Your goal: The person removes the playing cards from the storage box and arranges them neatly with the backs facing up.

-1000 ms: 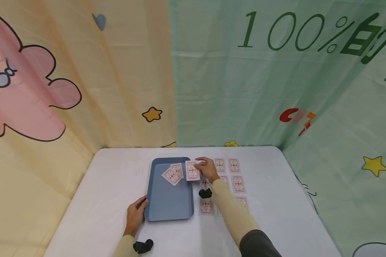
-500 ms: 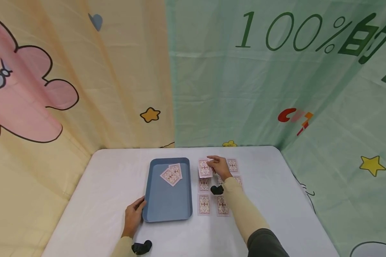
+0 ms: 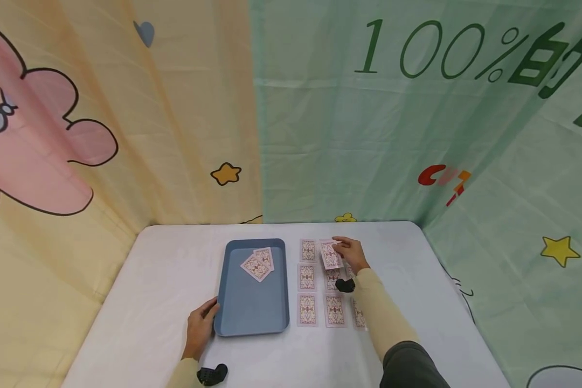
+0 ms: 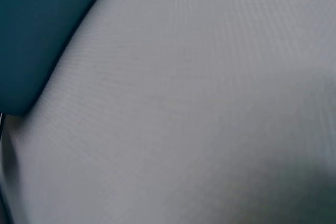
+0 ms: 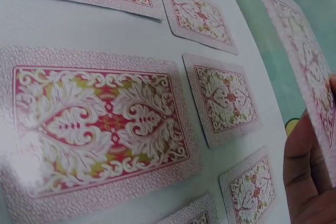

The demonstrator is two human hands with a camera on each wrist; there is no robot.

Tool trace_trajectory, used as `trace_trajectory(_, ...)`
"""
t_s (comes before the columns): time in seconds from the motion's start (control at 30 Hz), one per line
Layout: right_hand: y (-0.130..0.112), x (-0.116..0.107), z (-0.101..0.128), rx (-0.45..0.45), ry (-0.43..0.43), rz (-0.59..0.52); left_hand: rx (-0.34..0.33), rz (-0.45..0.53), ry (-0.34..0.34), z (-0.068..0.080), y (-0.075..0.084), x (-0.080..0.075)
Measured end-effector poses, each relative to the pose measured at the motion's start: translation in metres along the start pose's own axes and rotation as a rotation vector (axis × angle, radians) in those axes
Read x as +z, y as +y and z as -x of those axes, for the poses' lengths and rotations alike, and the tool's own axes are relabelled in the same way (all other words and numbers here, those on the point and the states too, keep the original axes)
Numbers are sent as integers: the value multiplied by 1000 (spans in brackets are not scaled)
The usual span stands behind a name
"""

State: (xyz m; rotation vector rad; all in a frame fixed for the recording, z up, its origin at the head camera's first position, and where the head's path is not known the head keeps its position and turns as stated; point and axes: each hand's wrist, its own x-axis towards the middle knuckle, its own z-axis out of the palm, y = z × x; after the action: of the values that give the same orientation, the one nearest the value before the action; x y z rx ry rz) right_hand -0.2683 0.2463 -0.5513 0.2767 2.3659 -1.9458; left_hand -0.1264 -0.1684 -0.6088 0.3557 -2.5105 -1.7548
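Observation:
My right hand [image 3: 350, 253] pinches a playing card [image 3: 331, 254] by its right edge, with the red-and-white patterned back facing me. In the head view the held card overlaps the back middle of a grid of face-down cards. The right wrist view shows the same card [image 5: 310, 61] tilted up at the right, fingers [image 5: 299, 166] behind it. At the left side of the blue tray [image 3: 252, 318], my left hand [image 3: 200, 326] rests its extended fingers against the rim. Two overlapping cards [image 3: 256, 267] lie face down in the tray.
Rows of face-down cards [image 3: 307, 310] lie on the white table [image 3: 417, 302] right of the tray; my right hand and forearm hide part of the right column. Patterned curtains [image 3: 349, 134] hang behind the table and along its sides.
My right hand has carried the held card from the tray's right rim rightward, past the left column to the middle one. The left hand stays at the tray.

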Motion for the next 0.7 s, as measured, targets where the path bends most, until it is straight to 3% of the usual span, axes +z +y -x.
trace_trajectory(0.33,6,-37,-8,51,30,-11,-8,10,-15,2,2,-1)
trace_trajectory(0.7,25,-76,-16,138,270,-65,-23,-17,-1,3,2,-1)
